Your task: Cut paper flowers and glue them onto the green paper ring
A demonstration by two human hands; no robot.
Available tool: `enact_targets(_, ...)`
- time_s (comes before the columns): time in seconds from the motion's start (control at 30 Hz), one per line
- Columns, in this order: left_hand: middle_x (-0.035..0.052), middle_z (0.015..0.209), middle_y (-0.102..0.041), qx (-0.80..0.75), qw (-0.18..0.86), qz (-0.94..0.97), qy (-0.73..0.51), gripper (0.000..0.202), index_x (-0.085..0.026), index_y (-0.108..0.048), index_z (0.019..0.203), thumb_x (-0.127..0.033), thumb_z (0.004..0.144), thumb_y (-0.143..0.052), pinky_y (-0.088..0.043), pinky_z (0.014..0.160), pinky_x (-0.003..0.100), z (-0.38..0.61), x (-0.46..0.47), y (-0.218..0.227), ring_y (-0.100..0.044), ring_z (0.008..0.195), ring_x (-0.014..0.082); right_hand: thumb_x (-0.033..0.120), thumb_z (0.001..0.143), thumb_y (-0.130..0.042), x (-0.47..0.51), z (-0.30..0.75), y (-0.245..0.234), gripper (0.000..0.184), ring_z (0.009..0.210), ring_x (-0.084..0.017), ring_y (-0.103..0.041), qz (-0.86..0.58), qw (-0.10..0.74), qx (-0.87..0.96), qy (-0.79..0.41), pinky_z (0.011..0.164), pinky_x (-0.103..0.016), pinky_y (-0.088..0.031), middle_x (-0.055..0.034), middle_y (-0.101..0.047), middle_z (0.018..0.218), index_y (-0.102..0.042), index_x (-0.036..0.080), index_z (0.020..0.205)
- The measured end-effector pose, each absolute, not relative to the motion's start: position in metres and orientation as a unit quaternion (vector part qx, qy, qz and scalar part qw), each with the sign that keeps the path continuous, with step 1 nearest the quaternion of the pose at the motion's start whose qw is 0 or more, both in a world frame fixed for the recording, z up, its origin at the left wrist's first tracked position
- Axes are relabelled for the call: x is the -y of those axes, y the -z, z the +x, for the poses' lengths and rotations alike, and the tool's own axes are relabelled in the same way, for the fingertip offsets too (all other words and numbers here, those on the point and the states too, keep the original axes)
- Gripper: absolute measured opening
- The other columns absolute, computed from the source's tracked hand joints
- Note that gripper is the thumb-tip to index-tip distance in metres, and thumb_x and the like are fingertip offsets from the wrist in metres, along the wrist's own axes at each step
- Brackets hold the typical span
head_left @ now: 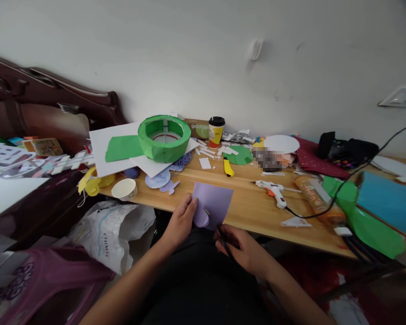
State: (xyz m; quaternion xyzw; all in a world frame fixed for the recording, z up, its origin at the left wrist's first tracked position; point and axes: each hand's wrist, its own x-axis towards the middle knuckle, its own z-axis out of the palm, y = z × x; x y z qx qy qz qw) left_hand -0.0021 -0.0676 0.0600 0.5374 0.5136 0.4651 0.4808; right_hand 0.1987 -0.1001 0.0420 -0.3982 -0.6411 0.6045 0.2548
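- Here in the middle, the left hand [181, 221] has its thumb and fingers pinched on the edge of a purple sheet [218, 198], held up just above the lap, in front of the counter [243, 212].
- Over on the other side, the right hand [245, 248] has its fingers closed around a dark tool [224, 241], scissors by the look of it, right at the sheet's lower corner; whether its blades are parted, I can't tell.
- And look at that curled flap [200, 220] near the left thumb! My call: we're mid-cut, shaping a piece out of the sheet.
- The next move seems to call for a steady left pinch, a turn of the paper and blades following the curve, clear of that thumb.
- Just beyond, purple cutouts [166, 186] lie near the counter's front edge, a white tub [124, 189] beside them.
- Farther out: a yellow cutter [228, 168], a glue gun [272, 190] to the right, and a big green ring [165, 152] at the back.
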Motion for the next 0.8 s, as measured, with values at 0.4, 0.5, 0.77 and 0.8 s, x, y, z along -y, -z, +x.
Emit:
enact_targets(0.4, -0.0024, 0.072, -0.046, -0.496, 0.458, 0.609, -0.416, 0.032, -0.020, -0.051, 0.078, -0.044, 0.096, -0.041, -0.037, 0.064, 0.025, 0.002, 0.066, -0.057, -0.045, 0.068, 0.0140, 0.037, 0.088, -0.062, 0.098, 0.193, -0.025, 0.021, 0.074, -0.016, -0.057, -0.412, 0.281, 0.603, -0.623, 0.065, -0.025, -0.042, -0.0035, -0.063, 0.080, -0.057, 0.016, 0.087)
enact_targets(0.5, -0.0026, 0.072, -0.045, -0.495, 0.456, 0.614, -0.412, 0.031, -0.020, -0.050, 0.078, -0.043, 0.096, -0.041, -0.037, 0.063, 0.025, 0.004, 0.066, -0.056, -0.044, 0.068, 0.0140, 0.037, 0.087, -0.064, 0.096, 0.193, -0.024, 0.022, 0.073, -0.016, -0.057, -0.423, 0.275, 0.617, -0.604, 0.064, -0.025, -0.042, -0.0034, -0.063, 0.078, -0.057, 0.016, 0.086)
enact_targets(0.77, -0.0029, 0.071, -0.043, -0.507, 0.433, 0.618, -0.416, 0.030, -0.021, -0.045, 0.076, -0.042, 0.096, -0.039, -0.036, 0.063, 0.026, 0.016, 0.032, -0.061, -0.042, 0.067, 0.0143, 0.037, 0.090, -0.057, 0.065, 0.196, -0.035, 0.022, 0.066, -0.014, -0.053, -0.469, 0.298, 0.673, -0.489, 0.060, -0.025, -0.040, -0.0014, -0.061, 0.072, -0.056, 0.017, 0.080)
enact_targets(0.8, -0.0030, 0.070, -0.043, -0.504, 0.432, 0.621, -0.416, 0.030, -0.021, -0.045, 0.076, -0.042, 0.096, -0.039, -0.035, 0.063, 0.026, 0.017, 0.025, -0.062, -0.042, 0.067, 0.0142, 0.037, 0.089, -0.058, 0.059, 0.197, -0.039, 0.022, 0.065, -0.014, -0.053, -0.472, 0.299, 0.672, -0.487, 0.060, -0.025, -0.040, -0.0014, -0.061, 0.072, -0.056, 0.017, 0.080)
